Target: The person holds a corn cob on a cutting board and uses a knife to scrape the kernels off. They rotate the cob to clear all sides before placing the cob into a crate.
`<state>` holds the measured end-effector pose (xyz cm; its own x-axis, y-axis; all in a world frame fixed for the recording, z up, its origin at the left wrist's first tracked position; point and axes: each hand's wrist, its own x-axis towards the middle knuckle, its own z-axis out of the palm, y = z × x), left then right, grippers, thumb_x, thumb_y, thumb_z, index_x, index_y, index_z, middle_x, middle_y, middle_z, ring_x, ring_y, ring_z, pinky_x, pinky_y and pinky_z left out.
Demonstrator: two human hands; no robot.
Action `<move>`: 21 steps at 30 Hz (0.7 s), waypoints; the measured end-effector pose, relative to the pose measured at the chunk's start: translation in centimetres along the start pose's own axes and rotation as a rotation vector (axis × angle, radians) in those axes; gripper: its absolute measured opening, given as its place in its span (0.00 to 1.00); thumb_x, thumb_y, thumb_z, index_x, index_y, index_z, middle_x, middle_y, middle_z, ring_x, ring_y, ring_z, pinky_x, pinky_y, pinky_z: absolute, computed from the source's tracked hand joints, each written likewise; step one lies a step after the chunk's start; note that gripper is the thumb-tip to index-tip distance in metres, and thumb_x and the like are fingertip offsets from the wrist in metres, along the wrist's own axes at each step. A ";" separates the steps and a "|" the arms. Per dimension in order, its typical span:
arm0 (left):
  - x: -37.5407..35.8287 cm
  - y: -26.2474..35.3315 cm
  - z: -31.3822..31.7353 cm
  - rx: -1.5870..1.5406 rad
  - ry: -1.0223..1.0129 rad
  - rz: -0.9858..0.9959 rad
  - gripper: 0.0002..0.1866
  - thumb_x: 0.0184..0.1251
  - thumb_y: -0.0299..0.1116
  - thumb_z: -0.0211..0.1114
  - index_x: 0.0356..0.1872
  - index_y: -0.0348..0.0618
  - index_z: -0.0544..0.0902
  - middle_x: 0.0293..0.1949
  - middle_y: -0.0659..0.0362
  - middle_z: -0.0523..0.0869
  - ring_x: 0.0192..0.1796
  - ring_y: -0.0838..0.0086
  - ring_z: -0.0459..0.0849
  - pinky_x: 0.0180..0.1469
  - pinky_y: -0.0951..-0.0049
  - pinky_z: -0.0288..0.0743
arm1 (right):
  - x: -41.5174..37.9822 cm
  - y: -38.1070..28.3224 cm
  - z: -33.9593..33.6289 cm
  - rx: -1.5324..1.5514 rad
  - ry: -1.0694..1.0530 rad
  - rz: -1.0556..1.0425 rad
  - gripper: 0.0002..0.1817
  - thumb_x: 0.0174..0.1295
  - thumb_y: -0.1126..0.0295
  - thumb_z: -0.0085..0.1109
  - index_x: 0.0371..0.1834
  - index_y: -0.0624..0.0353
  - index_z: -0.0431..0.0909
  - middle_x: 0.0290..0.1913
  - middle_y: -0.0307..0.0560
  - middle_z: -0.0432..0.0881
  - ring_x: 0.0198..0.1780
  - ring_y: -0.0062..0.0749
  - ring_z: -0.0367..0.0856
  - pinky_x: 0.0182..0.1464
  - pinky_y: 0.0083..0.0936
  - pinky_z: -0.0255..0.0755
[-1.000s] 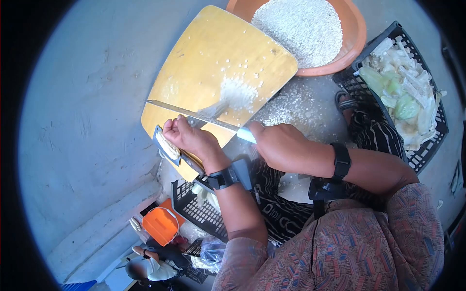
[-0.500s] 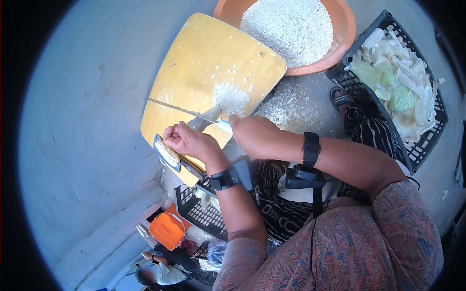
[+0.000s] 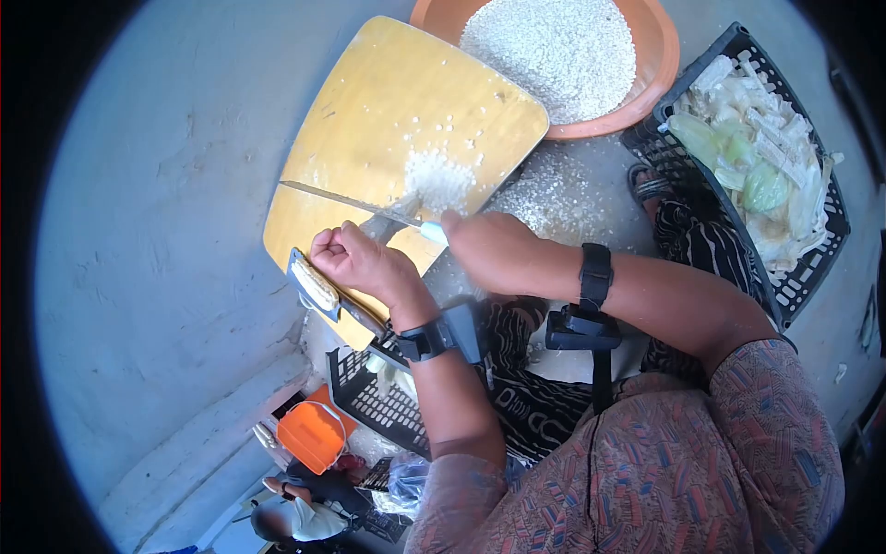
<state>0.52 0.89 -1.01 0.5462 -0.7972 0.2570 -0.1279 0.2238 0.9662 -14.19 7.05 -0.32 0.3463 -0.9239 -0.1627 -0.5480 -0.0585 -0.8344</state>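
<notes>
My right hand point(image 3: 489, 245) is wrapped round the pale blue handle of a knife point(image 3: 355, 200). Its long thin blade points left across the yellow board point(image 3: 369, 102). Just below the blade, my left hand point(image 3: 355, 258) is closed with its fingers curled in; I cannot tell what they hold. A grey, dark patch shows between that hand and a small heap of white corn kernels point(image 3: 438, 180) on the board. Beside my left hand, a corn cob point(image 3: 314, 284) rests on the broad dark blade of a cleaver point(image 3: 363, 316) along the board's near left edge.
An orange basin point(image 3: 660, 55) of white kernels stands behind the board. Husks and stripped cobs fill a black crate point(image 3: 817, 268) at right. More kernels point(image 3: 554, 198) lie scattered on the floor. Below the board are another crate point(image 3: 374, 397) and an orange bucket point(image 3: 312, 436). Another person point(image 3: 314, 519) sits lower left.
The knife blade has swung slightly upward, its tip now higher near the board's left edge. The left hand stays almost in place, and the view has shifted a little.
</notes>
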 end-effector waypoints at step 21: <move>0.4 -0.3 0.2 0.012 0.039 -0.030 0.09 0.55 0.17 0.53 0.34 0.42 0.67 0.29 0.66 0.66 0.31 0.83 0.64 0.33 0.84 0.59 | 0.2 1.0 1.0 -0.023 0.008 0.024 0.12 0.51 0.77 0.49 0.39 0.70 0.67 0.24 0.60 0.78 0.30 0.55 0.80 0.30 0.42 0.72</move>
<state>0.58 0.37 -1.14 0.5820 -0.7809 0.2270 -0.1210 0.1929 0.9737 -13.92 7.20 -1.73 0.3268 -0.9281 -0.1784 -0.5734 -0.0447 -0.8181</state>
